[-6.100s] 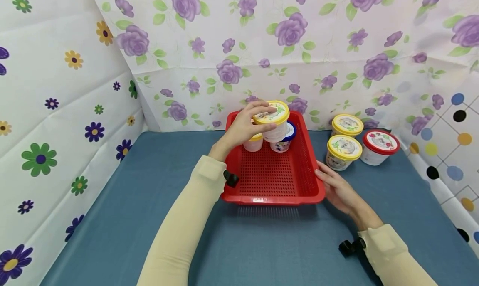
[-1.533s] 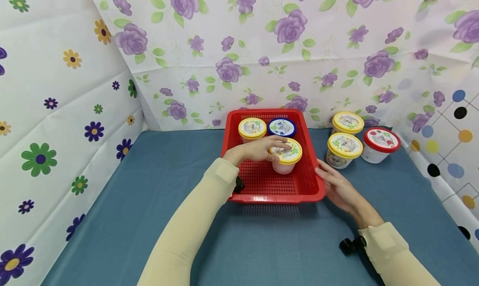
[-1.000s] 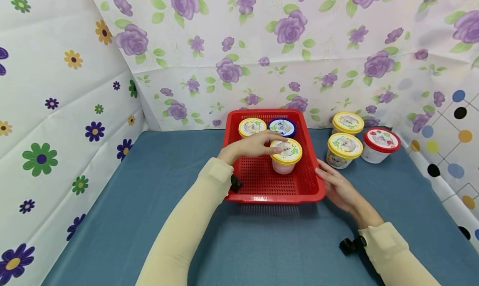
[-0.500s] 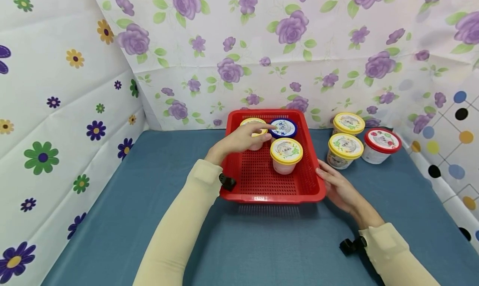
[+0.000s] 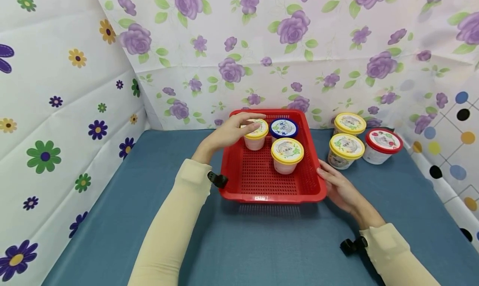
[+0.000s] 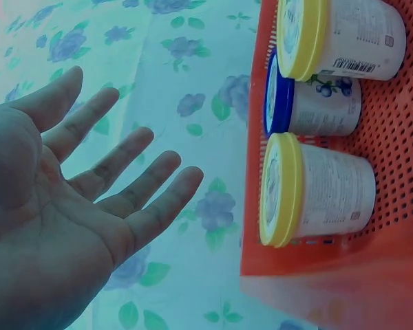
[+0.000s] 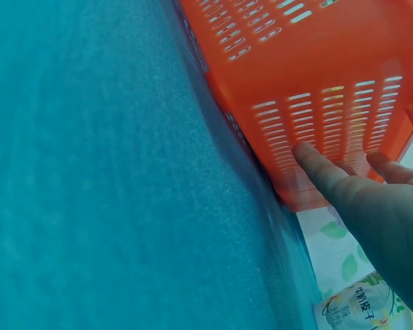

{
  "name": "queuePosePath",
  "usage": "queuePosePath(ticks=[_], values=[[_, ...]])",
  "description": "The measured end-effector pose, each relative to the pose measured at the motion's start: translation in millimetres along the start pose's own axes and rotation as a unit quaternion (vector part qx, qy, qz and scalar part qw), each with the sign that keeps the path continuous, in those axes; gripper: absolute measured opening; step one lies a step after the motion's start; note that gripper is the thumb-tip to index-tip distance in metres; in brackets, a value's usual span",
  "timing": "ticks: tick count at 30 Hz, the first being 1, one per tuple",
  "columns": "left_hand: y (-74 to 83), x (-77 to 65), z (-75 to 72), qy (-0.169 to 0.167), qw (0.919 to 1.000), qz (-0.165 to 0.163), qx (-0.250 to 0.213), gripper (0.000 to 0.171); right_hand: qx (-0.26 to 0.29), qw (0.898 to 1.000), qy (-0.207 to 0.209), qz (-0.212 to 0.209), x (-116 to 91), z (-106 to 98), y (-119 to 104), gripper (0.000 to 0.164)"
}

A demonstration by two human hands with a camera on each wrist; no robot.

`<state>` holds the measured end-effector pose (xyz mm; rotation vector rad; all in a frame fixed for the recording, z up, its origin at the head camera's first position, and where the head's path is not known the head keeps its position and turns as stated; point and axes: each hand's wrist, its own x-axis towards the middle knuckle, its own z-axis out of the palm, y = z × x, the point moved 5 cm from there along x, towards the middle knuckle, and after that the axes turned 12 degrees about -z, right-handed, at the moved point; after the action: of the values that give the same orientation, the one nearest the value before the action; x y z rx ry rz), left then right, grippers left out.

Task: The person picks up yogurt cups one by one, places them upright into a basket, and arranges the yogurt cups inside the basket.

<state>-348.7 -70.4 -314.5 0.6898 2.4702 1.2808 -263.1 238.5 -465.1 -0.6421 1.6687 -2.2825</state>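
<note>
My left hand (image 5: 223, 133) hovers over the left rim of the red plastic basket (image 5: 258, 198), fingers spread with nothing in them. In the left wrist view its palm (image 6: 62, 213) shows bare. Three lidded tubs stand upright in the basket: a yellow-lidded tub (image 5: 256, 142) at the back left, partly behind the left fingers, a blue-lidded tub (image 5: 283, 129) beside it, and another yellow-lidded tub (image 5: 287, 151) in front of the blue one. My right hand (image 5: 339, 191) rests against the basket's right side; in the right wrist view its extended fingers (image 7: 316, 165) touch the slotted wall.
Right of the basket stand two yellow-lidded tubs, one at the back (image 5: 350, 123) and one in front (image 5: 346, 149), and a red-lidded tub (image 5: 382, 144). A blue cloth (image 5: 262, 248) covers the table. Flowered sheets (image 5: 209, 40) rise behind and at the sides.
The left hand, earlier gripping a yellow-lidded tub above the basket, has let it go in front of the blue-lidded one. It has since drawn back leftward. The right hand stays in place.
</note>
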Motion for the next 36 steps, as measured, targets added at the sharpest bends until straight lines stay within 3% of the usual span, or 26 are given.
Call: queuePosePath(ticks=[3,9,14,19,25,36], values=[[-4.4,-4.9,-6.7,0.012,0.9999,-0.005,-0.003,0.044,0.004,1.0,-0.001,0.001,-0.5,0.4,0.6,0.056],[-20.2,-20.3,-16.8,0.039,0.9971,-0.048,-0.043,0.049,0.007,1.0,0.0,-0.003,0.0,0.8,0.8,0.054],[-32.5,-31.0,-22.0,0.054,0.9926,-0.067,-0.086,0.051,0.018,1.0,-0.004,-0.005,-0.2,0.4,0.3,0.055],[-44.4,-41.2,-25.8,0.084,0.9885,-0.077,-0.1,0.049,0.02,1.0,-0.005,-0.002,-0.1,1.5,-1.0,0.057],[-63.1,-49.1,-21.2,0.119,0.9819,-0.088,-0.119,0.052,-0.002,1.0,0.003,0.004,-0.8,0.6,-2.4,0.062],[-86.6,-60.3,-8.4,0.15,0.9677,-0.129,-0.156,0.057,-0.02,1.0,-0.004,0.001,2.7,-4.1,-11.3,0.059]])
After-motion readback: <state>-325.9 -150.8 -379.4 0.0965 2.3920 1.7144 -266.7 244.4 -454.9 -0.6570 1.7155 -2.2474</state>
